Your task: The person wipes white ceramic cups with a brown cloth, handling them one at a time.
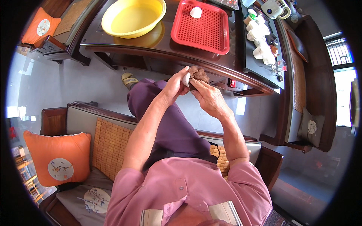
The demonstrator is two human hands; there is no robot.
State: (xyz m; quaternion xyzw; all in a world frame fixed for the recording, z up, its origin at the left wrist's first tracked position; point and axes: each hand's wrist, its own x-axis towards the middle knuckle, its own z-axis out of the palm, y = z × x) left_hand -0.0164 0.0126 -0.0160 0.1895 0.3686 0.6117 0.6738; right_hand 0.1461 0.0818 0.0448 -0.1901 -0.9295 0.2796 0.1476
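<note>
Above my knees, my left hand point(174, 86) grips a small white cup point(186, 80), seen side-on with much of it hidden by fingers and cloth. A crumpled brown cloth point(198, 74) is bunched against the cup in my right hand point(210, 97), whose fingers press towards the cup's rim. Beyond my hands, on the dark wooden table, lies a red perforated plastic tray point(209, 36). One small white cup point(195, 12) rests upside down near the tray's far side. To its left stands a yellow plastic basin point(133, 18) that appears to hold water.
The dark wooden table point(158, 46) has its near edge just past my hands. A black tea tray point(254, 63) at the right carries several white cups point(260, 50), a glass cup point(278, 66) and an electric kettle point(274, 10). An orange cushion point(59, 158) sits on the bench at my left.
</note>
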